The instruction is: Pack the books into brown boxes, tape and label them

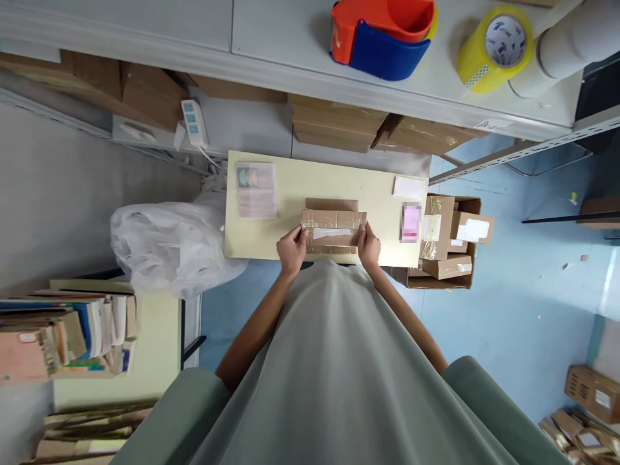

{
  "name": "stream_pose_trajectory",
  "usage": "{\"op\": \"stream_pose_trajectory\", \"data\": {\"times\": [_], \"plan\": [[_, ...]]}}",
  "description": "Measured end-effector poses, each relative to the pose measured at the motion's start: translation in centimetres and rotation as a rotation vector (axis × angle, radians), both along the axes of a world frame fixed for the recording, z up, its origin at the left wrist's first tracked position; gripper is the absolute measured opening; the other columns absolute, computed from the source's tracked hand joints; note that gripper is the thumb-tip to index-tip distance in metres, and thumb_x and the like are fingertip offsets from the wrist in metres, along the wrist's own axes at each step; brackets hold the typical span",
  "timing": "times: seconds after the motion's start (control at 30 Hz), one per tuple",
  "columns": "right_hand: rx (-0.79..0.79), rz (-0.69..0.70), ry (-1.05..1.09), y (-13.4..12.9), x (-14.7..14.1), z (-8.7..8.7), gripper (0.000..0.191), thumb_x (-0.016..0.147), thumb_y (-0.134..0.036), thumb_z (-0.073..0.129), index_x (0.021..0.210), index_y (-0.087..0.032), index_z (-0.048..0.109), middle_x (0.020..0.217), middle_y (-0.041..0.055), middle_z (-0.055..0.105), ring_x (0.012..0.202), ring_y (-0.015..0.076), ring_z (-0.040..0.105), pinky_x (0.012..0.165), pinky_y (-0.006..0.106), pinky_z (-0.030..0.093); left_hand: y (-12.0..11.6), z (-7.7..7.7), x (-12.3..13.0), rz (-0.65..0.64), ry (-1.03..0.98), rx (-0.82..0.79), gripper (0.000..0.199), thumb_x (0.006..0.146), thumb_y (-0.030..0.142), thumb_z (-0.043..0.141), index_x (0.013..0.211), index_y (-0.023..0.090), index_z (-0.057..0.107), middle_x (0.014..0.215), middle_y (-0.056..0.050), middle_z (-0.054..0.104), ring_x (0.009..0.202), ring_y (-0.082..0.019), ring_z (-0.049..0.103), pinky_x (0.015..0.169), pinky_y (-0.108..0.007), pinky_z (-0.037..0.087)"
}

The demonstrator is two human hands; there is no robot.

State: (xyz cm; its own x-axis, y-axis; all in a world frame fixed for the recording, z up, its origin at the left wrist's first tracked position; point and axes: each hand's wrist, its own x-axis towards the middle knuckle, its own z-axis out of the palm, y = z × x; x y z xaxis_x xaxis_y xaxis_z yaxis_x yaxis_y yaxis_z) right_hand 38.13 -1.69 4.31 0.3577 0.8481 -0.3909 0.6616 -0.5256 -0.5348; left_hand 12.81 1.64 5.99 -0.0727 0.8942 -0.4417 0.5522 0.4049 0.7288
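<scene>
Far left, stacked books and papers (pixel 92 332) on a pale side table (pixel 159 342), with flattened cardboard (pixel 87 429) below in the lower left corner. Next, bunched translucent plastic (pixel 167 245) against the left end of the worktable (pixel 290 181); above it, a white power strip (pixel 194 123) with blue sockets, cord running down. On the worktable's left part, a clear-wrapped printed sheet (pixel 256 190) lies flat. Left hand (pixel 293 248): fingers closed in a pinch, thumb on top, gripping the left end of a brown cardboard piece (pixel 334 218). Cardboard piece sits mid-table by the near edge, in front of the wearer, shiny tape and a torn white strip across it, brown flaps showing at its far and near sides; whether it touches the tabletop, can't tell. Right hand (pixel 369 247): likewise pinched closed, on the right end. Above, on the shelf (pixel 285 32), a red-and-blue tape dispenser (pixel 387 42). Right part of the worktable: white label (pixel 408 187), pink-and-white item (pixel 411 223) just below, partly pixelated. Farther right, yellow tape roll (pixel 496 48) on the shelf; below, an open carton (pixel 464 283) of labelled parcels (pixel 438 226) beside the worktable. Lower right corner, more boxes (pixel 593 392) on blue floor (pixel 504 323).
</scene>
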Motion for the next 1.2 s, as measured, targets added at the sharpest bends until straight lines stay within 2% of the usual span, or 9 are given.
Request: {"op": "stream_pose_trajectory", "data": {"times": [0.13,0.3,0.4,0.53,0.63,0.73,0.9,1.0,1.2], "plan": [[0.054,0.014,0.049,0.6,0.4,0.5,0.086,0.114,-0.071,0.013,0.154,-0.018,0.068,0.092,0.0127,0.079,0.086,0.0329,0.072,0.08,0.037,0.05,1.5,1.0,1.2,-0.036,0.267,0.002,0.026,0.102,0.039,0.063,0.084,0.023,0.073,0.084,-0.01,0.078,0.087,-0.029,0.072,0.079,-0.033,0.042],[0.102,0.027,0.177,1.2,1.8,3.0,0.088,0.11,-0.082,0.021,0.129,-0.019,0.079,0.074,0.0042,0.068,0.072,0.0259,0.062,0.072,0.035,0.05,3.9,2.4,0.7,-0.112,0.279,0.065,0.037,0.104,0.046,0.064,0.078,0.022,0.072,0.082,-0.011,0.078,0.083,-0.029,0.073,0.077,-0.034,0.044],[0.236,-0.013,0.304,1.1,3.2,5.7,0.076,0.108,-0.082,0.045,0.131,-0.018,0.081,0.1,0.0094,0.076,0.092,0.0258,0.07,0.081,0.036,0.059,4.8,3.5,-1.2,-0.14,0.11,0.182,0.035,0.105,0.044,0.061,0.086,0.021,0.079,0.085,-0.008,0.081,0.083,-0.024,0.074,0.078,-0.032,0.05],[0.357,-0.034,0.408,0.8,4.9,7.9,0.059,0.103,-0.069,0.069,0.141,-0.026,0.08,0.137,0.0121,0.07,0.111,0.0246,0.074,0.098,0.041,0.066,5.3,3.7,-3.3,-0.126,-0.208,0.25,0.035,0.099,0.046,0.067,0.114,0.02,0.084,0.12,-0.008,0.085,0.102,-0.024,0.079,0.095,-0.034,0.063],[0.338,-0.003,0.47,0.1,5.2,6.7,0.054,0.105,-0.064,0.066,0.143,-0.028,0.08,0.138,0.011,0.072,0.113,0.0244,0.075,0.101,0.044,0.068,5.1,2.0,-3.8,-0.11,-0.288,0.195,0.036,0.093,0.039,0.072,0.121,0.02,0.083,0.132,-0.01,0.082,0.111,-0.026,0.08,0.106,-0.039,0.065],[0.266,-0.037,0.508,-0.7,4.5,3.7,0.058,0.104,-0.068,0.06,0.135,-0.024,0.084,0.14,0.0131,0.077,0.115,0.0269,0.076,0.101,0.046,0.069,4.2,-0.6,-3.6,-0.078,-0.249,0.07,0.033,0.089,0.03,0.069,0.118,0.021,0.083,0.129,-0.01,0.084,0.118,-0.029,0.08,0.113,-0.042,0.063],[0.066,-0.029,0.454,-1.9,3.5,-0.3,0.052,0.101,-0.067,0.061,0.114,-0.024,0.087,0.132,0.0113,0.084,0.112,0.0305,0.081,0.103,0.052,0.069,2.7,-3.6,-3.2,-0.044,-0.103,-0.138,0.027,0.083,0.02,0.066,0.105,0.019,0.082,0.112,-0.012,0.088,0.111,-0.032,0.082,0.107,-0.046,0.064],[0.01,-0.019,0.409,-1.5,4.0,-0.7,0.046,0.102,-0.059,0.063,0.114,-0.022,0.085,0.132,0.0143,0.084,0.111,0.0314,0.083,0.104,0.053,0.068,3.4,-4.1,-3.5,-0.027,-0.069,-0.137,0.033,0.08,0.016,0.063,0.107,0.018,0.08,0.116,-0.014,0.087,0.113,-0.031,0.081,0.105,-0.044,0.064],[0.116,-0.098,0.413,2.7,4.9,-0.3,0.06,0.104,-0.065,0.062,0.135,-0.016,0.076,0.148,0.0218,0.076,0.126,0.0309,0.078,0.108,0.05,0.065,7.4,-3.5,-3.0,-0.02,-0.024,-0.067,0.048,0.081,0.01,0.06,0.124,0.019,0.078,0.129,-0.013,0.084,0.126,-0.029,0.076,0.116,-0.042,0.056]]}}
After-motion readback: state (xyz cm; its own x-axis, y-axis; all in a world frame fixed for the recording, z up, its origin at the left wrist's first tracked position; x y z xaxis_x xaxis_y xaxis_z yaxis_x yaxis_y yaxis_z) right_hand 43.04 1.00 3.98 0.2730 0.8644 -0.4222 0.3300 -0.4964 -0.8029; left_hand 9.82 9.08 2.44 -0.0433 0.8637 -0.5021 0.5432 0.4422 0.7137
